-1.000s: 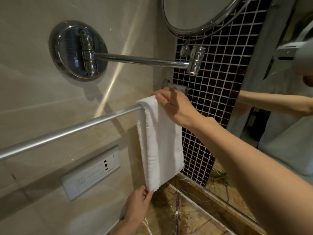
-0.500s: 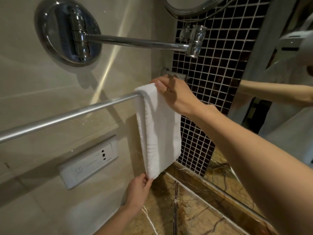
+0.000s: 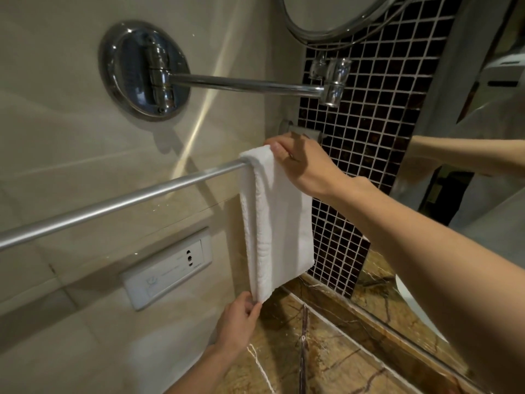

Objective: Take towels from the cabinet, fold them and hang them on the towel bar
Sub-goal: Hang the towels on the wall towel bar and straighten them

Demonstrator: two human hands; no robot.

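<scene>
1. Head view: the folded white towel [image 3: 279, 223] hangs over the end of the towel bar [image 3: 127, 200]; my right hand [image 3: 304, 163] curls its fingers over the top fold, and my left hand [image 3: 238, 319] pinches the bottom corner.
2. I judge I'm squaring the hang; next comes a gentle downward tug, then letting go.
3. A wall socket [image 3: 167, 268] below and a mirror arm [image 3: 244, 83] above block nothing.

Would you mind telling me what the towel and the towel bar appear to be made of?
The towel looks like white terry cloth, probably cotton: looped, ribbed pile. The towel bar looks like satin-finished metal, steel or aluminium: soft, dull sheen.
</scene>
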